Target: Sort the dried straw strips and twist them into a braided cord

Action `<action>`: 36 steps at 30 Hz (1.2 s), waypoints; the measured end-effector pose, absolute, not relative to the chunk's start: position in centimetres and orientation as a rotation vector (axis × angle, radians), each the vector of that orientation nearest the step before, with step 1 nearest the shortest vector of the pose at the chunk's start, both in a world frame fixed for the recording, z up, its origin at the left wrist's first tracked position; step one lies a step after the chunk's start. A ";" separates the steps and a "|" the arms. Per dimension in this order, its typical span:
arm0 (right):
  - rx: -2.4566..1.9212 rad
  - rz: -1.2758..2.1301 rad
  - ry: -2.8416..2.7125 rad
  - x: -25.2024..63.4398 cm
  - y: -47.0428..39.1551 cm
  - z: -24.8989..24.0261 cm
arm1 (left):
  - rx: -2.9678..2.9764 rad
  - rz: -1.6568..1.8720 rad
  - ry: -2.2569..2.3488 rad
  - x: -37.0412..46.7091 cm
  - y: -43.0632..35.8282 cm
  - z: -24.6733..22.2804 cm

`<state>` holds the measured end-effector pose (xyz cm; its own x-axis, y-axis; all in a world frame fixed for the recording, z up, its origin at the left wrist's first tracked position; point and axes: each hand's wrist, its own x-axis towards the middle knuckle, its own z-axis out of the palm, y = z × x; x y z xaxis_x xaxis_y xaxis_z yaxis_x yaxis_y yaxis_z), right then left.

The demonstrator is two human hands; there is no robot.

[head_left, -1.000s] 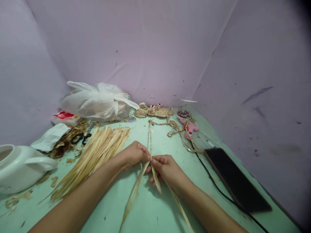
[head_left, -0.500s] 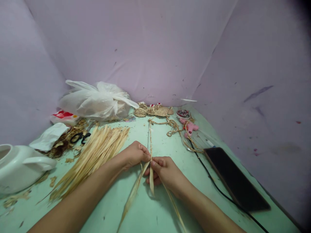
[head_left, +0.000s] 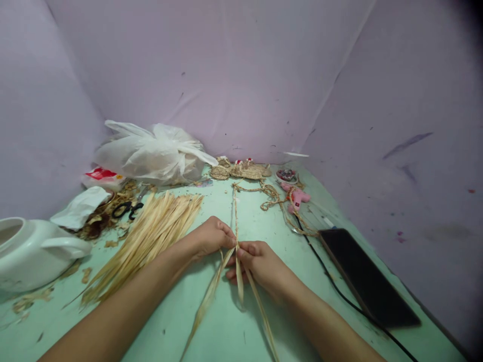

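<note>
Both hands meet right at the working end of a thin braided cord (head_left: pixel 236 213), which runs straight back over the middle of the pale green table (head_left: pixel 169 334). The left hand (head_left: pixel 214 237) pinches that near end between thumb and forefinger, and here's the right hand (head_left: pixel 261 262), thumb and forefinger closed on it from the other side, touching or very nearly touching the left fingertips; it's hard to tell at this size. Below them, loose flat strips (head_left: pixel 209 296) fan out toward the viewer. Over on the left lies a bundle of dried strips (head_left: pixel 154 236), black-handled scissors (head_left: pixel 121 210) just beyond, while a pink glue gun (head_left: pixel 299 197) sits off right.
</note>
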<state>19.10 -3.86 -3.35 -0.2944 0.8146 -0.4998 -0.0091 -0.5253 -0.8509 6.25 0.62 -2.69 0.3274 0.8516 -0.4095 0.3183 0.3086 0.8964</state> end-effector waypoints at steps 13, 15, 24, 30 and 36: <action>-1.459 1.762 -1.154 19.9 -2.2 -4.3 | 1.494 0.388 1.193 6.1 0.7 -3.2; -1.493 1.675 -1.180 19.9 -2.2 -4.6 | 1.567 0.345 1.225 6.0 0.6 -3.1; -1.487 1.537 -1.098 19.6 -2.4 -5.2 | 1.800 0.130 1.265 3.1 1.4 0.1; -1.505 1.534 -1.075 19.7 -2.3 -5.5 | 1.926 0.129 1.465 -0.3 2.7 2.0; -1.525 1.562 -1.044 19.6 -2.3 -5.3 | 2.017 0.326 1.933 -2.3 2.9 4.2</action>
